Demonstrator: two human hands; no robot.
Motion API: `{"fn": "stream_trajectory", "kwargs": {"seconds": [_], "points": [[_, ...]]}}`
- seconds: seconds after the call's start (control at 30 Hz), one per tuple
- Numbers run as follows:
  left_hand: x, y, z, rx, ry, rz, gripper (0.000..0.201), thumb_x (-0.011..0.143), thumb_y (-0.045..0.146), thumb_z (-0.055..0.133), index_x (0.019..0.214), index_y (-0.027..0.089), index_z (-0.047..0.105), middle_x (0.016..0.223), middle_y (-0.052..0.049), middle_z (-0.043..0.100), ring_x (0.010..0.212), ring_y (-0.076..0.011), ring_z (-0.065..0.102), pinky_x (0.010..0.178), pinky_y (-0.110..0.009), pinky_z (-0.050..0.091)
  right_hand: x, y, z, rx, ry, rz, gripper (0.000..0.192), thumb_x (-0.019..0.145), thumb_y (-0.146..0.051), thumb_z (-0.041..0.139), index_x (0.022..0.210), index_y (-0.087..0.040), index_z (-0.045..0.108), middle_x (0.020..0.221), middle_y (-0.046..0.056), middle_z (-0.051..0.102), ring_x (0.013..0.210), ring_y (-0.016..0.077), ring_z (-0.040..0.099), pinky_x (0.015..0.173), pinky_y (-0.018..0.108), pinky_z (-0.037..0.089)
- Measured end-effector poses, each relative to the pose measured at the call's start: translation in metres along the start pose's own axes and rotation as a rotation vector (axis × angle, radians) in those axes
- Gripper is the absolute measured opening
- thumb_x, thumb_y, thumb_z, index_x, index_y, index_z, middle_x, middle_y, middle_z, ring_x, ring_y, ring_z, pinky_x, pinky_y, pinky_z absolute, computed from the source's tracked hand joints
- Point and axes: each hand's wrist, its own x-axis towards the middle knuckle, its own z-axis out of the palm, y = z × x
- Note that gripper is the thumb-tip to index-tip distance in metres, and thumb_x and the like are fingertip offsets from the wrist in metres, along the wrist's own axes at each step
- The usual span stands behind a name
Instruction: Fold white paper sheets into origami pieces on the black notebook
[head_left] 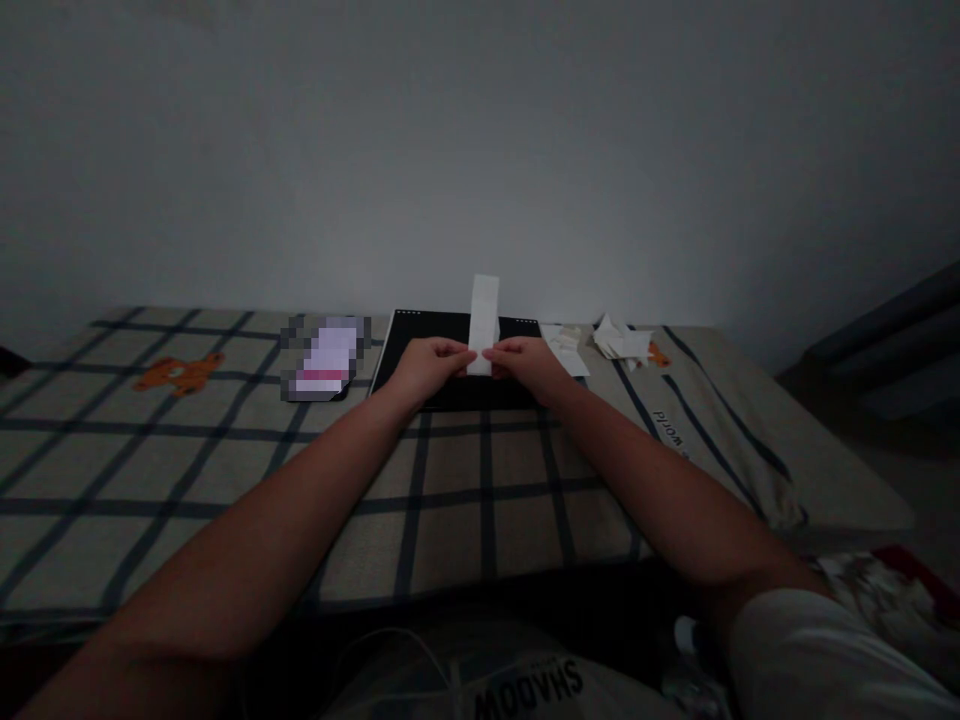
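Checked cloth [67,460] with dark blue lines spreads from the left of the frame, bearing an orange bear print [180,374]. Right of that, at centre-left, lies a smartphone [322,362], its screen lost in pixelation. Mid-frame, the left hand [426,368] pinches the left edge of a white paper strip [484,308], which stands upright in front of a flat black pad [435,328]; the right hand [527,364] pinches the opposite edge. Being paper, the strip should be light, bendable and easily creased or torn; its edges near the lower end look the best hold. Right of centre lie loose paper pieces [570,352] and a crumpled white paper [624,342]. Fingers curled behind the strip are hidden, dimness blurs any folds, and a bottle [686,640] at lower right is cut off.
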Motion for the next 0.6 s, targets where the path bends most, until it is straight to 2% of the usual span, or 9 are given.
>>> {"fn": "stream_trajectory", "kwargs": {"seconds": [0.27,0.47,0.6], "points": [[0.0038,-0.0049,-0.0016,0.063,0.025,0.098,0.018,0.074,0.032,0.072,0.081,0.015,0.072,0.068,-0.002,0.069,0.062,-0.0125,0.059,0.064,-0.026,0.046,-0.0040,-0.0035,0.0043,0.060,-0.031,0.111,0.013,0.077,-0.026,0.073,0.074,-0.014,0.068,0.059,0.001,0.066,0.054,0.0092,0.060,0.057,0.021,0.051],[0.0047,-0.0083,-0.0014,0.053,0.034,0.107,0.022,0.072,0.035,0.074,0.083,0.016,0.072,0.067,-0.002,0.068,0.063,-0.0137,0.060,0.063,-0.027,0.045,-0.0017,0.0001,0.0030,0.025,-0.047,0.064,0.015,0.077,-0.028,0.073,0.073,-0.015,0.067,0.060,0.002,0.066,0.054,0.0099,0.060,0.057,0.023,0.050],[0.0035,-0.0055,-0.0025,0.107,0.050,0.116,0.020,0.075,0.035,0.071,0.081,0.016,0.072,0.067,-0.002,0.068,0.062,-0.0139,0.059,0.064,-0.028,0.045,-0.0019,-0.0001,0.0032,0.008,-0.057,0.025,0.008,0.076,-0.022,0.072,0.074,-0.016,0.067,0.065,0.001,0.067,0.058,0.0097,0.060,0.062,0.024,0.050]]}}
